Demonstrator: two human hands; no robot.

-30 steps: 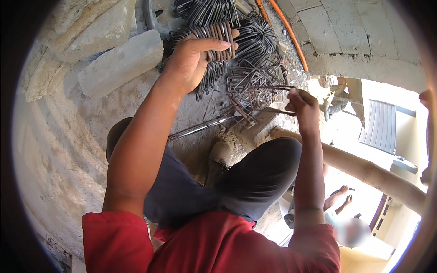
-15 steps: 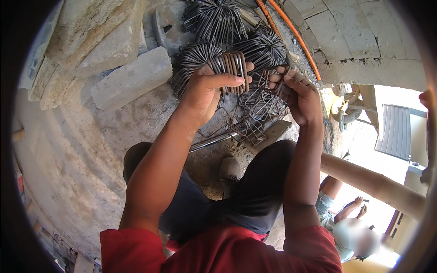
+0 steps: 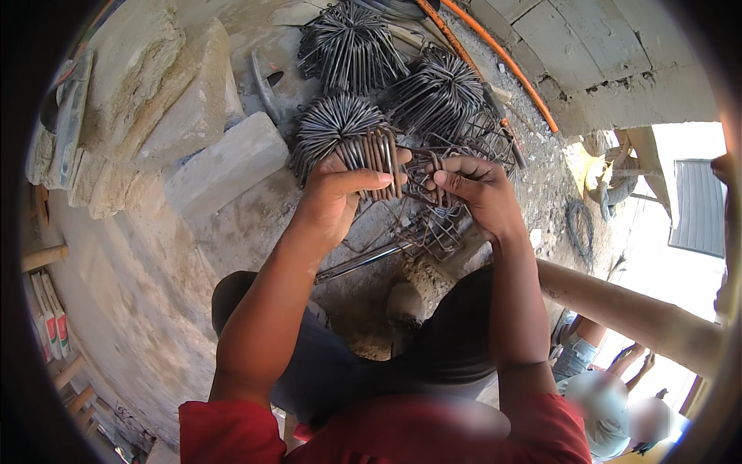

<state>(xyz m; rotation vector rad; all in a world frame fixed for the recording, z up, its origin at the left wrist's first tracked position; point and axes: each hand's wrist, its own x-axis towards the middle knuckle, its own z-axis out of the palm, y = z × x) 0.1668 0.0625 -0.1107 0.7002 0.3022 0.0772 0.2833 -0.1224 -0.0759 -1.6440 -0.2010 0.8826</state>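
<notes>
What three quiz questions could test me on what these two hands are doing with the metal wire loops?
1. True or false: the left hand holds a stack of bent wire loops.
2. What does the right hand pinch? A) a single wire loop B) a hammer C) a brick
3. What long orange thing lies at the top of the picture?

Key: 1 true. 2 A. 3 an orange hose.

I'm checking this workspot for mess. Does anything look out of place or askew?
Mostly the loose bent wire pieces lying tangled on the ground below the right hand, unlike the tidy round wire bundles behind. The left hand grips a neat stack of wire loops. Nothing looks broken.
</notes>
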